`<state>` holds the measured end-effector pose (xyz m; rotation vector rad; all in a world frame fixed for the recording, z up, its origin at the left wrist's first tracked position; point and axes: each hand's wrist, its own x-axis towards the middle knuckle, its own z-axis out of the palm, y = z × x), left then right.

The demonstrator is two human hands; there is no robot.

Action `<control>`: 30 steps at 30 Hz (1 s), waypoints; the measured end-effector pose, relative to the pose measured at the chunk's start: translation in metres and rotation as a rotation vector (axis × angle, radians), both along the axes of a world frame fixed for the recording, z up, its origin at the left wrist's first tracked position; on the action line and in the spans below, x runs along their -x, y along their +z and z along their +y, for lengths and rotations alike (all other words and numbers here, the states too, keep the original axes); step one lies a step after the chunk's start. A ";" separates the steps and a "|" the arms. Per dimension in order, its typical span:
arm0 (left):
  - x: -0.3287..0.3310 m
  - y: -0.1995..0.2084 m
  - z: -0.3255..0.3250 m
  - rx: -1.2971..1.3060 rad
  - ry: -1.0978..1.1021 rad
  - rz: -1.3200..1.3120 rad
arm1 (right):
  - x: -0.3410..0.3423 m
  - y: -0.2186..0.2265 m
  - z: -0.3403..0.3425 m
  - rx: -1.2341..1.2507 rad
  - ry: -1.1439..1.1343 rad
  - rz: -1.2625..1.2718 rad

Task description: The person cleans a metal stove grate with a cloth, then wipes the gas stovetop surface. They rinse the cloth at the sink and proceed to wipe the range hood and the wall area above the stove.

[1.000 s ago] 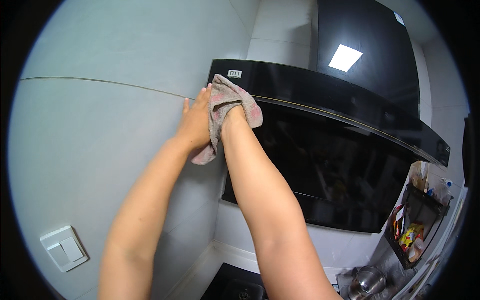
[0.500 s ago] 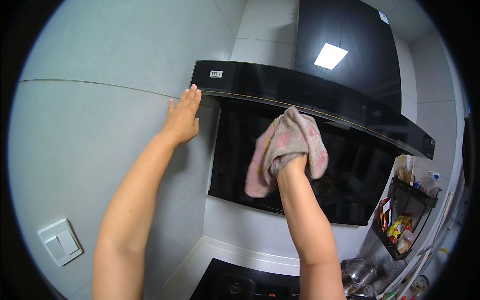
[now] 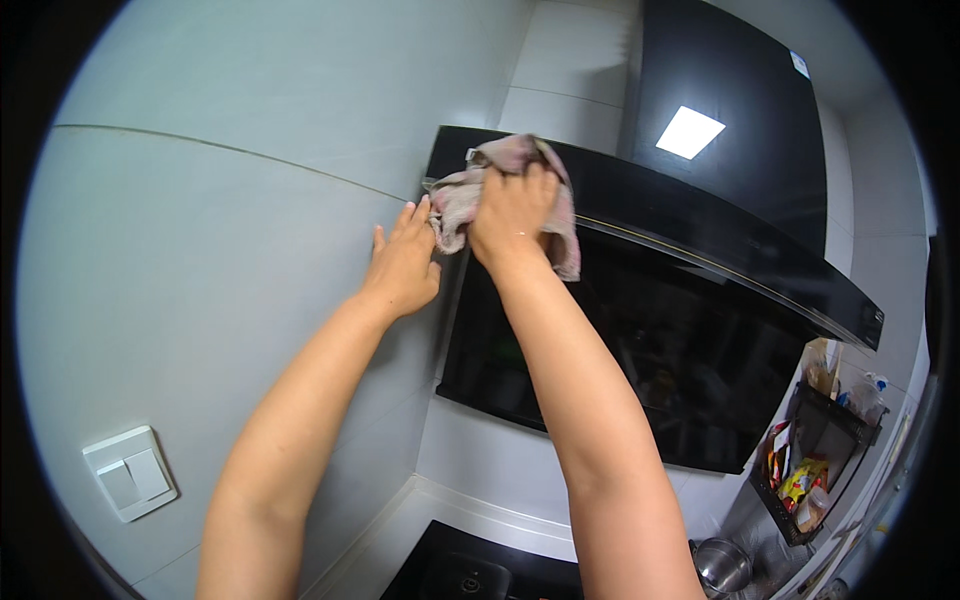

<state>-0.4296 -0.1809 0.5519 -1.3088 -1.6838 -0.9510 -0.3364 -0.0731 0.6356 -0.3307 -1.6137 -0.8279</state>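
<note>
My right hand (image 3: 514,215) presses a grey and pink patterned cleaning cloth (image 3: 457,203) against the left part of the black range hood's front strip (image 3: 640,190). The cloth bunches under the fingers, and its loose ends hang below the strip's lower edge. My left hand (image 3: 404,262) has its fingers stretched out, fingertips at the hood's left end beside the grey tiled wall (image 3: 230,270); nothing is held in it. The cloth's left side nearly meets those fingertips. Beneath the strip is the hood's dark glossy lower panel (image 3: 640,350).
A black cooktop (image 3: 450,565) lies below the hood. At the lower right, a black wall rack (image 3: 785,500) holds several packets and jars, with a metal pot (image 3: 722,566) beneath it. A white light switch (image 3: 130,474) is on the left wall.
My right hand has moved the cloth up and left, from the lower panel to the front strip's left end. The whole view has shifted slightly; my left hand stays near the hood's left end.
</note>
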 end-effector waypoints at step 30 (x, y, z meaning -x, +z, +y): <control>0.029 0.061 0.009 -0.385 -1.336 -1.218 | -0.096 -0.011 0.024 -0.430 -0.082 -0.143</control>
